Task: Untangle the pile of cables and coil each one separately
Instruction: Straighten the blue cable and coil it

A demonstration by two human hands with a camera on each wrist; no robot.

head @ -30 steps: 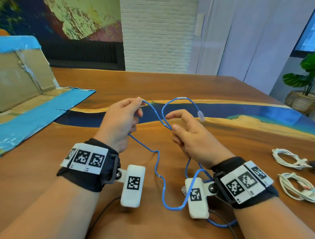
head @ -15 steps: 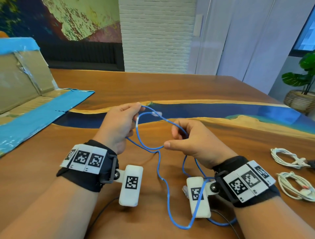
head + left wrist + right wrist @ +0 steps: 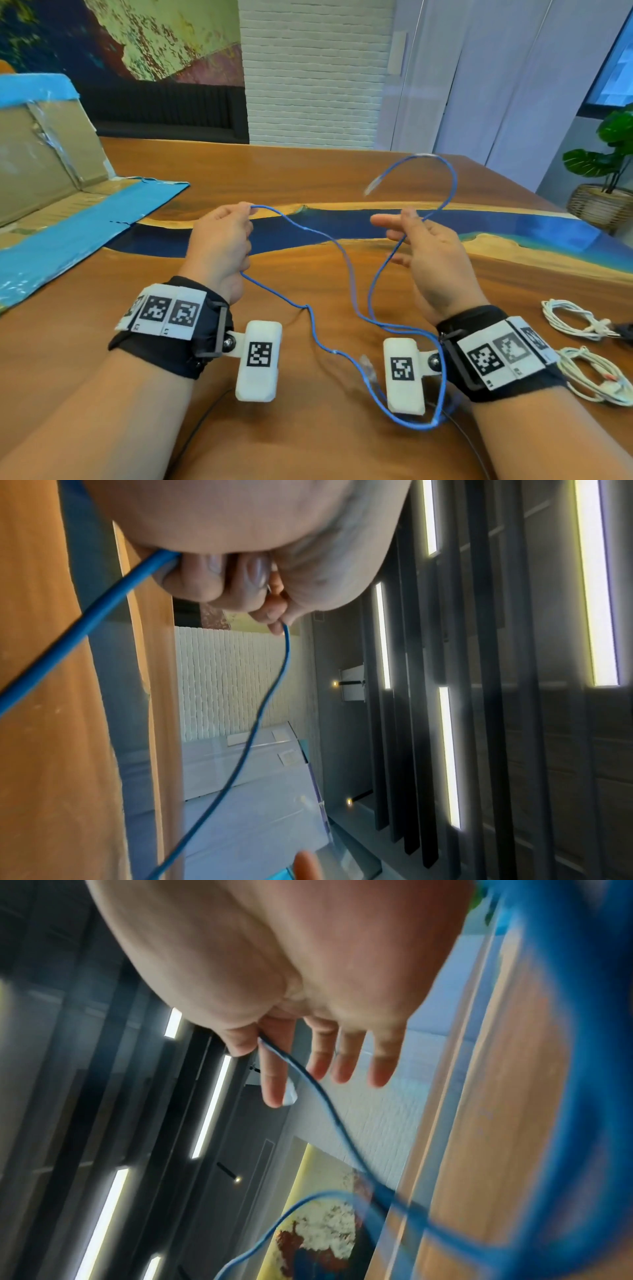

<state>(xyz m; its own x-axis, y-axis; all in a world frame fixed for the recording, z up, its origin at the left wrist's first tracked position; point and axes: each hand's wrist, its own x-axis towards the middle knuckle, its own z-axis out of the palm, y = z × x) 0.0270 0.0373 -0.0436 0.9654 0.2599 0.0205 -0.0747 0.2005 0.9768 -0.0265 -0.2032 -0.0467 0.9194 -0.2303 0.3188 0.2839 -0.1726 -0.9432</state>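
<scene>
A thin blue cable runs between my two hands above the wooden table. My left hand pinches it at thumb and fingertip; in the left wrist view the curled fingers close on the cable. My right hand holds the cable between thumb and forefinger, the other fingers straight. From there the cable arcs up to a clear plug in the air. The other plug lies near my right wrist.
Two coiled white cables lie at the right edge of the table. A flattened cardboard box with blue tape covers the far left. A potted plant stands beyond the table at the right.
My right hand has moved right and spread its fingers, away from the left hand. The small loop between the hands has opened out, and the plug end has swung up and right.
</scene>
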